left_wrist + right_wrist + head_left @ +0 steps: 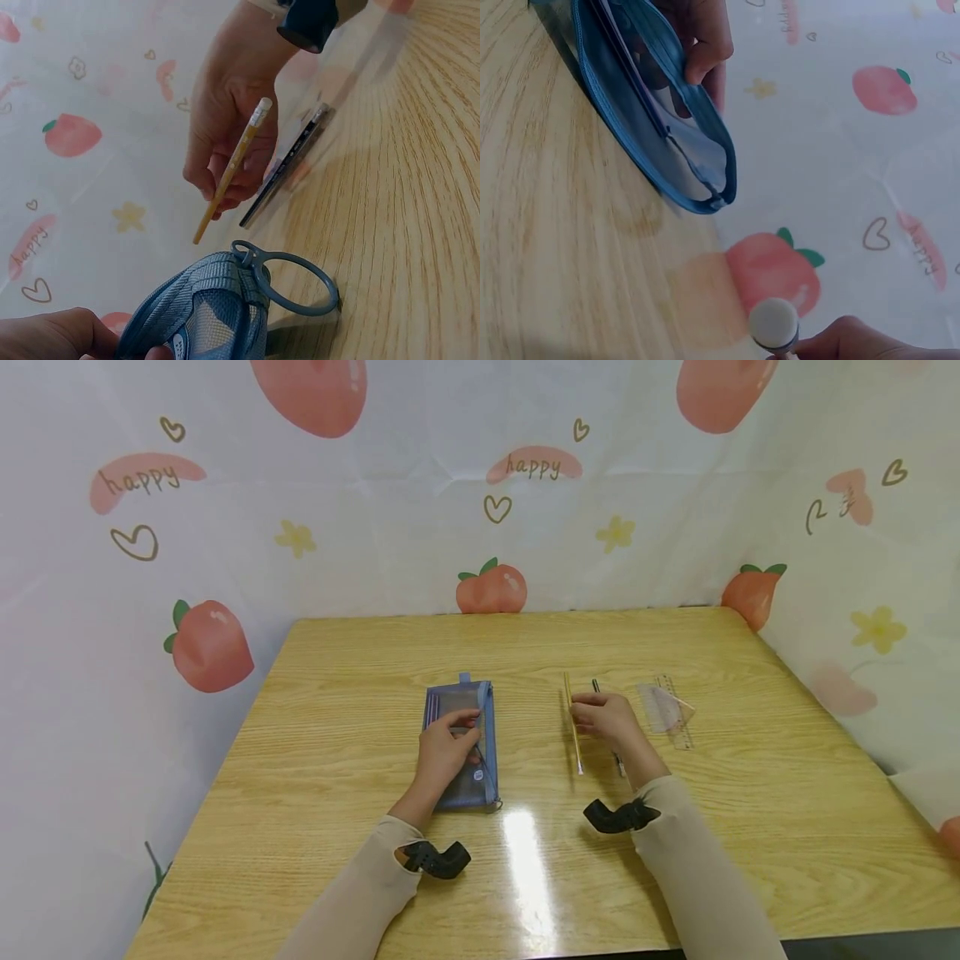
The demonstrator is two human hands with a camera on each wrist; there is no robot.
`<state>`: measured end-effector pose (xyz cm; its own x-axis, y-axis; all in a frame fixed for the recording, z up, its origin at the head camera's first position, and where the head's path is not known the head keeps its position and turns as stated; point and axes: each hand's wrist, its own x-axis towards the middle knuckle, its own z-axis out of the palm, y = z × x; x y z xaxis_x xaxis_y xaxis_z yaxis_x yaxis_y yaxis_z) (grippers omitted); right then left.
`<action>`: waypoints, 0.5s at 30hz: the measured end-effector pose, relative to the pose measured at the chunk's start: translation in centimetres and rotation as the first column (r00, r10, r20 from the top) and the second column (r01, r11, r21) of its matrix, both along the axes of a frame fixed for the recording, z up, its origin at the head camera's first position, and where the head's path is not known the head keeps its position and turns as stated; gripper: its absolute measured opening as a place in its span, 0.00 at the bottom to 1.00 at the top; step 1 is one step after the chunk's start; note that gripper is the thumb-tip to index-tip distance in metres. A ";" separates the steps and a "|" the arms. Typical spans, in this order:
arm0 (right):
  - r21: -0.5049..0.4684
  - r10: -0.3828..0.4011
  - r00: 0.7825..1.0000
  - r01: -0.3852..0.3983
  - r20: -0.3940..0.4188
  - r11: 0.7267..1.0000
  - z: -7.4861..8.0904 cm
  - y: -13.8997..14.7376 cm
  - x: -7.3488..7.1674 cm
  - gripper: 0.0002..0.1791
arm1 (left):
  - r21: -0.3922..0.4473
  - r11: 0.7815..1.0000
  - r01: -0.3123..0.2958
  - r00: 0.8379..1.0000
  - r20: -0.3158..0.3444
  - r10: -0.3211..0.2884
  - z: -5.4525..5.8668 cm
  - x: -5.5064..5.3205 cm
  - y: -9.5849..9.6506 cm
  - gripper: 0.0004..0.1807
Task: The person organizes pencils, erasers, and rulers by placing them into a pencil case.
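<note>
A blue mesh zip pouch (459, 792) lies on the table, and my left hand (442, 756) pinches the upper side of its mouth. The right wrist view shows the zip mouth (622, 124) parted, with a slim dark purple stick inside. My right hand (611, 722) pinches a yellow pencil (231, 169) to the right of the pouch, raised off the table. Its white eraser (773, 322) shows close up in the right wrist view. Beneath that hand a dark pencil (289, 161) lies on the table, partly covered in the head view.
To the right of my right hand lie a clear straight ruler (684, 737) and clear triangular rulers (658, 710), overlapping. A grey-blue ring (300, 285) hangs from the pouch's zip end. Printed cloth (397, 527) walls in the wooden table (337, 693) at the back and sides.
</note>
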<state>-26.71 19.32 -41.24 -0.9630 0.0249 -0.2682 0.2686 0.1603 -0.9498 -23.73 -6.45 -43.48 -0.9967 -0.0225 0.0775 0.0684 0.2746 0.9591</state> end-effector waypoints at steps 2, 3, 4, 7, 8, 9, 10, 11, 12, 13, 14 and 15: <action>-0.023 0.005 1.000 -0.005 0.004 1.000 -0.2 0.0 0.0 0.22 | -0.001 1.000 -0.003 1.000 0.002 0.003 0.0 0.0 0.0 0.17; -0.025 0.008 1.000 -0.008 0.006 1.000 -0.3 -0.1 0.0 0.22 | -0.001 1.000 -0.004 1.000 0.003 0.004 -0.1 0.0 0.0 0.17; -0.031 0.010 1.000 -0.010 0.007 0.999 -0.4 -0.1 0.0 0.22 | -0.002 1.000 -0.006 1.000 0.004 0.006 -0.1 0.0 0.0 0.17; -0.033 0.012 1.000 -0.012 0.003 0.999 -0.6 -0.2 -0.1 0.23 | -0.004 1.000 -0.009 1.000 0.002 0.009 -0.1 0.0 0.0 0.17; -0.033 0.011 1.000 -0.011 0.005 0.999 -0.7 -0.2 -0.1 0.23 | -0.005 1.000 -0.008 1.000 0.002 0.008 -0.1 0.0 0.0 0.17; -0.037 0.008 1.000 -0.008 0.005 0.999 -0.7 -0.3 -0.1 0.23 | -0.006 1.000 -0.006 1.000 0.000 0.006 -0.1 0.0 0.0 0.17; -0.043 0.002 1.000 -0.002 0.009 0.999 -0.7 -0.3 -0.2 0.23 | -0.009 1.000 -0.005 1.000 -0.002 0.005 -0.1 0.0 0.0 0.17; -0.049 -0.001 1.000 0.001 0.012 0.999 -0.8 -0.3 -0.2 0.23 | -0.011 1.000 -0.003 1.000 -0.004 0.003 -0.1 0.0 0.0 0.17; -0.051 -0.003 1.000 0.004 0.015 0.999 -0.8 -0.4 -0.2 0.23 | -0.012 1.000 -0.001 1.000 -0.006 0.001 -0.1 -0.1 0.0 0.17; -0.057 -0.006 1.000 0.007 0.018 0.998 -0.9 -0.4 -0.3 0.22 | -0.015 1.000 0.000 1.000 -0.008 0.000 -0.1 -0.1 -0.1 0.17; -0.060 -0.005 1.000 0.006 0.018 0.998 -0.9 -0.5 -0.3 0.22 | -0.018 1.000 0.000 1.000 -0.008 0.000 -0.1 -0.1 -0.1 0.17; -0.070 -0.006 1.000 0.008 0.019 0.997 -0.9 -0.6 -0.4 0.22 | -0.021 1.000 -0.002 1.000 -0.007 0.002 -0.1 -0.2 -0.1 0.17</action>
